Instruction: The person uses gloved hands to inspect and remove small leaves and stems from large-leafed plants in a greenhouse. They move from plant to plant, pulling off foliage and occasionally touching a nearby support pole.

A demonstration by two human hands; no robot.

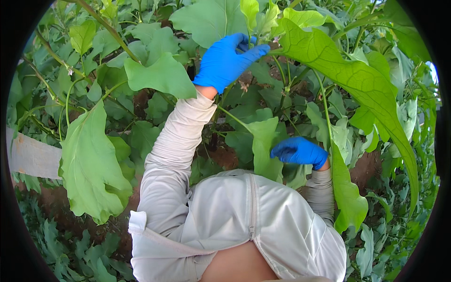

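Note:
My left hand [229, 60], in a blue glove, reaches up into an eggplant bush. Its thumb and fingers close around the stem of a young shoot [250, 16] with pale green leaves. A broad leaf [338, 74] arches away to the right from just beside the fingertips. Lower down, my right hand [299, 153], also gloved in blue, hovers in front of my chest with its fingers curled. Beside its fingertips hangs a lobed leaf [266, 148]; whether they touch it is unclear. The inside of the right hand is hidden.
Dense eggplant foliage surrounds both arms. Large leaves hang at the left [93, 165] and right [347, 190]. A thick slanting stem [109, 30] crosses the upper left. A grey strip [35, 153] runs in from the left edge, above brown soil [60, 204].

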